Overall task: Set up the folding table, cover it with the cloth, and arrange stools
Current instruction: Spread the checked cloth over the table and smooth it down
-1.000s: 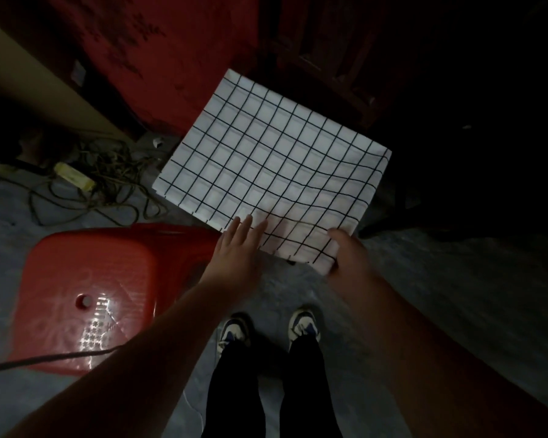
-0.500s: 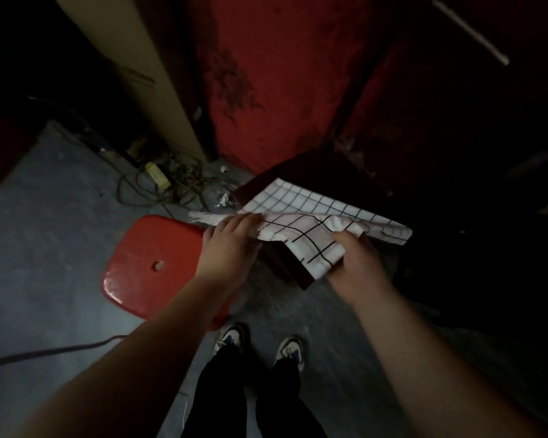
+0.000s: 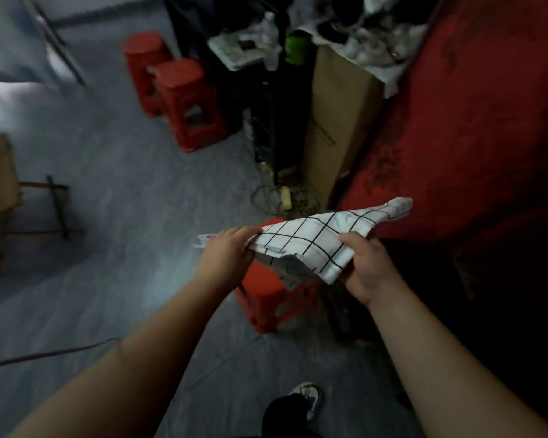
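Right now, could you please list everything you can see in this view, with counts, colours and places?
cloth: one, white with black grid, folded, held in front
stools: three, red; two at upper left, one under the cloth
cardboard box: one, tan, upright beside the red wall
cables: tangle, on the floor by the box
left hand: grip on the cloth's left end
right hand: grip on the cloth's right end

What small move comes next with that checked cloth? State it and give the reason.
Probably carry the checked cloth toward the folding table at the far left: both the left hand and the right hand grip it folded above a red stool, and the table's top looks bare.
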